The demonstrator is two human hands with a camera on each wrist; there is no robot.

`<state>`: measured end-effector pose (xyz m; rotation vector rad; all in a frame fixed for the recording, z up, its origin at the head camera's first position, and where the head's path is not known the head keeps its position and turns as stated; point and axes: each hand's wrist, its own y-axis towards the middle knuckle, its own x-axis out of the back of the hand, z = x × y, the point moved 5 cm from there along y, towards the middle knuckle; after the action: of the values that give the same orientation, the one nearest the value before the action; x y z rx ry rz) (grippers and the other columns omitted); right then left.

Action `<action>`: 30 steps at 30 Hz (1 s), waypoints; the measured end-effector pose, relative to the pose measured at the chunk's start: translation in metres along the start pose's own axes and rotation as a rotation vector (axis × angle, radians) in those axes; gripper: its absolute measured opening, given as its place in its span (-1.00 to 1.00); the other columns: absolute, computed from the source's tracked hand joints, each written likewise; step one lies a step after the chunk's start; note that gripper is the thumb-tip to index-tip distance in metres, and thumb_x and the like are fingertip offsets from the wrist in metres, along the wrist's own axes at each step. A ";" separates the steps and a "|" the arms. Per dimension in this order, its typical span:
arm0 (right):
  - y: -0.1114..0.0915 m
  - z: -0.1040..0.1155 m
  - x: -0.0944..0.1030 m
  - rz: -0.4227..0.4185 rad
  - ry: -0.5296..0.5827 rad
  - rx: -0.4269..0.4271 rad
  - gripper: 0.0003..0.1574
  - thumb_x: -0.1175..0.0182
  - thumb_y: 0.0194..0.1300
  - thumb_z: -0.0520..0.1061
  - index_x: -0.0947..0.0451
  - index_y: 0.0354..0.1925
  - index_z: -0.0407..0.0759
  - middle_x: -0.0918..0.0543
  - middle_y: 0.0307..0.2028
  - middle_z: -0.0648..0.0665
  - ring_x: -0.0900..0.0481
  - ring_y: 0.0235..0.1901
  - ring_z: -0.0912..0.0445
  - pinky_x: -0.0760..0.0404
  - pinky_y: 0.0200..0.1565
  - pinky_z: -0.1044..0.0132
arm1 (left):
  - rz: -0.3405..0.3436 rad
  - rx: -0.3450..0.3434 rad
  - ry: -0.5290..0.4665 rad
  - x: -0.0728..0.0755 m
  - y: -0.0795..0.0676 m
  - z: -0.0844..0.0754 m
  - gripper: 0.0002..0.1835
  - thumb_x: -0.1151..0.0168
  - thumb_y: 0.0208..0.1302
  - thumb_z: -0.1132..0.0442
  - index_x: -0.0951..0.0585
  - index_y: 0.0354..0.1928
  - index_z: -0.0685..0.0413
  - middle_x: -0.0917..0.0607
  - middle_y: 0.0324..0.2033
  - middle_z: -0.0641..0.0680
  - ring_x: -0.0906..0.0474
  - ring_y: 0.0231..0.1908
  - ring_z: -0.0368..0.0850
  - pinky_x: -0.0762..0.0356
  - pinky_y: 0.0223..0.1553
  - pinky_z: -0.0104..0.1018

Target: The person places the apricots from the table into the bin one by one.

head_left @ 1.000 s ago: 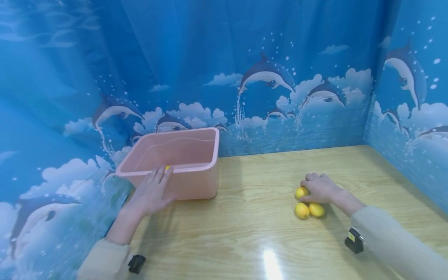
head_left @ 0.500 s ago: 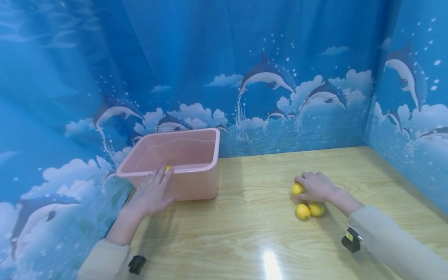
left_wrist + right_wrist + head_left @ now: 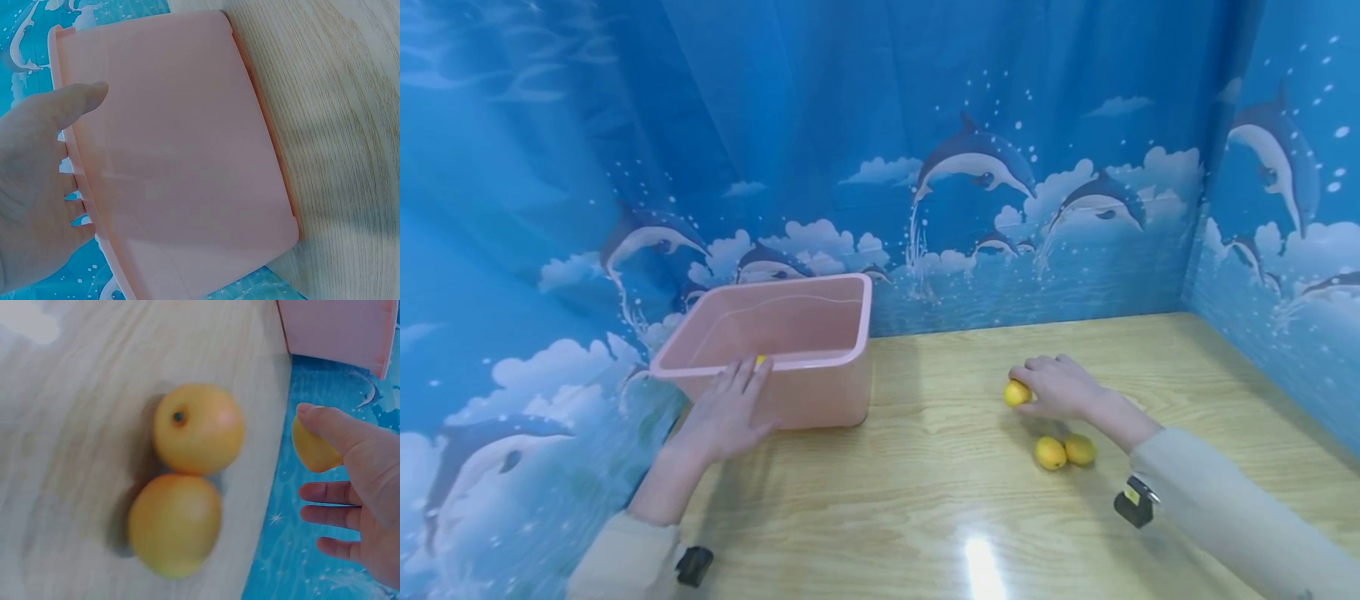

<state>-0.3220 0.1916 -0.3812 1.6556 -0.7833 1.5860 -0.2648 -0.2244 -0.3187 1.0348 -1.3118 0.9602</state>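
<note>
Left hand (image 3: 718, 419) grips tub (image 3: 822, 396) by left edge of bench (image 3: 865, 517); right hand (image 3: 1060, 388) pinches yellow fruit (image 3: 1017, 393): light, firm hold best.

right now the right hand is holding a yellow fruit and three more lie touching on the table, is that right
Not three: two more yellow fruits lie touching on the table, as the head view shows. The right hand does hold a yellow fruit.
</note>
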 end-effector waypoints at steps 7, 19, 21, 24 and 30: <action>0.016 0.013 0.019 -0.064 -0.047 0.065 -0.42 -0.34 0.03 0.17 -0.53 -0.07 -0.13 -0.50 -0.39 0.04 -0.47 -0.36 0.09 -0.45 -0.36 0.11 | -0.004 -0.002 0.001 0.001 0.001 0.000 -0.06 -0.15 0.24 -0.10 0.13 0.45 0.13 0.18 0.41 0.27 0.29 0.38 0.25 0.21 0.32 0.14; 0.042 0.047 0.050 -0.063 -0.116 0.164 -0.51 -0.31 0.04 0.22 -0.54 -0.18 -0.06 -0.49 -0.40 0.05 -0.48 -0.35 0.08 -0.40 -0.38 0.17 | -0.008 0.002 -0.001 0.000 -0.001 0.001 -0.06 -0.16 0.23 -0.08 0.12 0.45 0.13 0.18 0.42 0.27 0.29 0.38 0.24 0.20 0.32 0.14; 0.047 0.054 0.055 -0.062 -0.127 0.179 -0.51 -0.30 0.05 0.24 -0.54 -0.18 -0.05 -0.49 -0.40 0.04 -0.46 -0.35 0.09 -0.36 -0.40 0.21 | -0.008 -0.002 0.002 0.000 -0.001 0.001 -0.05 -0.16 0.23 -0.08 0.13 0.45 0.13 0.19 0.42 0.26 0.30 0.38 0.23 0.20 0.33 0.13; 0.053 0.063 0.064 -0.075 -0.138 0.198 -0.49 -0.30 0.05 0.25 -0.54 -0.17 -0.06 -0.50 -0.40 0.04 -0.45 -0.38 0.09 -0.33 -0.42 0.23 | -0.010 -0.007 0.006 0.001 -0.001 0.001 -0.05 -0.16 0.23 -0.07 0.13 0.44 0.15 0.19 0.41 0.28 0.29 0.38 0.24 0.20 0.33 0.13; 0.067 0.078 0.079 -0.073 -0.127 0.210 -0.46 -0.29 0.06 0.25 -0.54 -0.13 -0.06 -0.51 -0.39 0.03 -0.45 -0.38 0.09 -0.34 -0.42 0.22 | -0.014 -0.016 0.005 0.002 -0.001 0.000 -0.07 -0.18 0.23 -0.04 0.10 0.43 0.20 0.16 0.40 0.32 0.24 0.37 0.29 0.18 0.32 0.14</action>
<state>-0.3272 0.0928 -0.2974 1.9283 -0.6292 1.5678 -0.2640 -0.2248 -0.3169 1.0276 -1.3043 0.9401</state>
